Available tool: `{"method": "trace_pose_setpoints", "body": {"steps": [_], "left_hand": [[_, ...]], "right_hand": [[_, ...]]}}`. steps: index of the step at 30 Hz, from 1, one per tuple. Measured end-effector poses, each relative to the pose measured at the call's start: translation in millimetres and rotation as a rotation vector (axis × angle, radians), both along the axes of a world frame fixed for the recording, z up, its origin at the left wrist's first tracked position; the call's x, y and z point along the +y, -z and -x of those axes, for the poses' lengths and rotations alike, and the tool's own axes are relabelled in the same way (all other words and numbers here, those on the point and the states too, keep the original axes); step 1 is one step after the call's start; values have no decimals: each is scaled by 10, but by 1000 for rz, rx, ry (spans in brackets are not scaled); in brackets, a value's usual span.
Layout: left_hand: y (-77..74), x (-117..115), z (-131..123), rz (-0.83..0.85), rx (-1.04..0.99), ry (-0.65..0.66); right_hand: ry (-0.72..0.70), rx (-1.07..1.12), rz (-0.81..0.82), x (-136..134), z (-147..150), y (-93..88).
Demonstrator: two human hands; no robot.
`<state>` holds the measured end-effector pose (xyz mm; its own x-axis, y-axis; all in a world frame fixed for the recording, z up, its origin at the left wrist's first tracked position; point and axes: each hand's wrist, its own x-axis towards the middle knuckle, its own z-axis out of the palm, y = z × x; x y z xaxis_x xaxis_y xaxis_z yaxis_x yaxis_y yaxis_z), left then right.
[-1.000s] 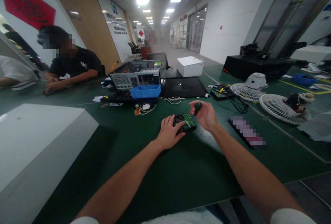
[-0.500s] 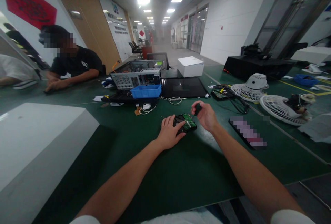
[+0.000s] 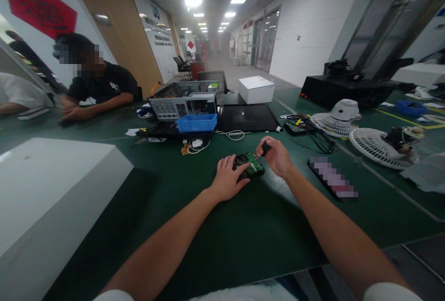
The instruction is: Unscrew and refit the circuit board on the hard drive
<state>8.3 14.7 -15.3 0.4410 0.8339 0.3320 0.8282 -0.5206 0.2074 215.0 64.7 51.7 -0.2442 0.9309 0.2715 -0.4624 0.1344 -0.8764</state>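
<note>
A hard drive (image 3: 255,165) with a green circuit board facing up lies flat on the dark green table. My left hand (image 3: 227,178) is laid over its left part, fingers on the far side and thumb along the near side, closed on it. Just beyond the drive's right end is my right hand (image 3: 276,156), its fingers curled in a pinch near the board's edge. Something dark shows between thumb and fingers, too small and shaded to name. The part of the drive under my left hand is hidden.
Behind the drive stand an opened computer case (image 3: 186,101), a blue tray (image 3: 197,123), a black flat panel (image 3: 245,118) and a white box (image 3: 256,89). Rightward lie a phone (image 3: 330,178) and fan parts (image 3: 377,145). A large white box (image 3: 62,189) fills the left. A person (image 3: 100,78) sits beyond.
My right hand has shifted very slightly at the drive's right end. My left hand and the hard drive stay where they were.
</note>
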Motion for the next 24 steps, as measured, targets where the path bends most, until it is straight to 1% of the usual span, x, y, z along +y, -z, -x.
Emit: {"method": "trace_pose_setpoints", "body": {"steps": [5, 18, 24], "left_hand": [[-4, 2, 4, 5, 2, 1], [-16, -10, 0, 3, 0, 2], [-20, -17, -7, 0, -6, -6]], "right_hand": [[-15, -49, -21, 1, -7, -4], [-15, -45, -35, 18, 1, 32], [35, -52, -54, 20, 2, 32]]}}
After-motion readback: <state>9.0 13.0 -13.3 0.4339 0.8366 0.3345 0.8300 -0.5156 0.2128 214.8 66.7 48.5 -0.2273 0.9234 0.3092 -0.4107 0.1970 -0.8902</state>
